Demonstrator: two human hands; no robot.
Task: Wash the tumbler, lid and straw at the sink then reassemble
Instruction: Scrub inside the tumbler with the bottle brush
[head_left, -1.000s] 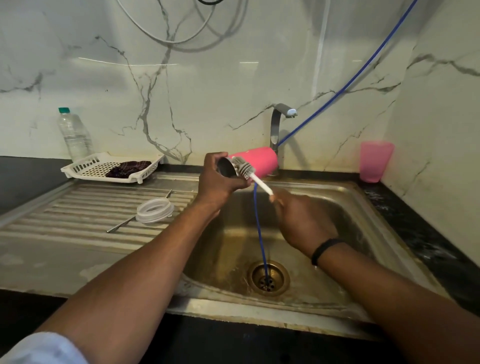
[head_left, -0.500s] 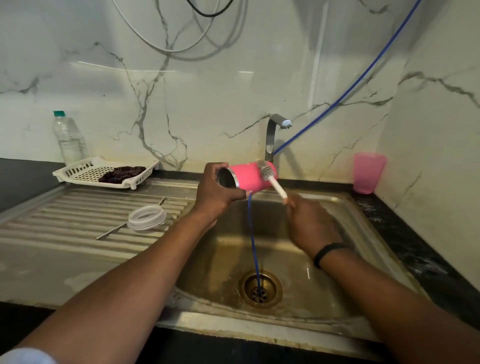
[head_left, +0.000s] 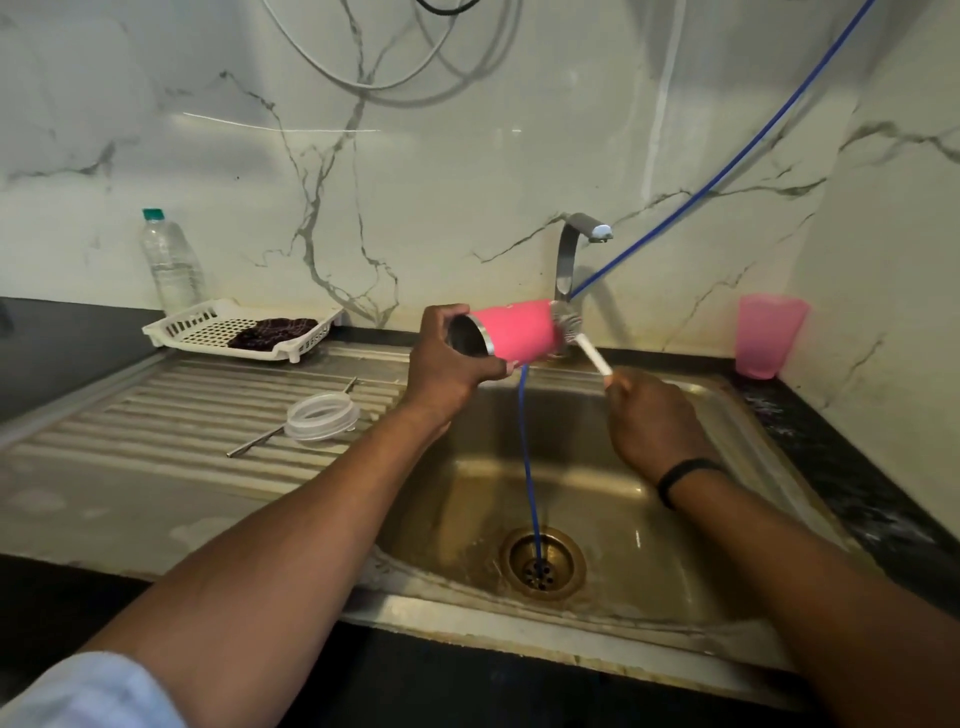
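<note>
Here both arms are reaching forward over the sink, the left arm stretching in from the lower left and the right arm coming in from the lower right, a black band sitting on its wrist. The left hand is curling round the open end of the tumbler, thumb underneath and fingers over the rim, holding it on its side above the back edge of the basin. The right hand is closing round the white handle of a brush, whose bristled head is touching the tumbler's base end, just in front of the tap.

The tumbler is showing a pink outer wall, a steel rim and a dark steel inside, with its mouth turning toward the left. A thin blue hose is hanging from behind it down into the drain and running up to the right across the wall.

On the ribbed draining board to the left, the clear lid is lying flat, and the metal straw is lying partly beneath it, both well apart from the tumbler. Further back a white basket is holding a dark cloth, with a plastic bottle standing behind it. A pink cup is standing on the dark tabletop at the right, near the corner of the marble wall.
</note>
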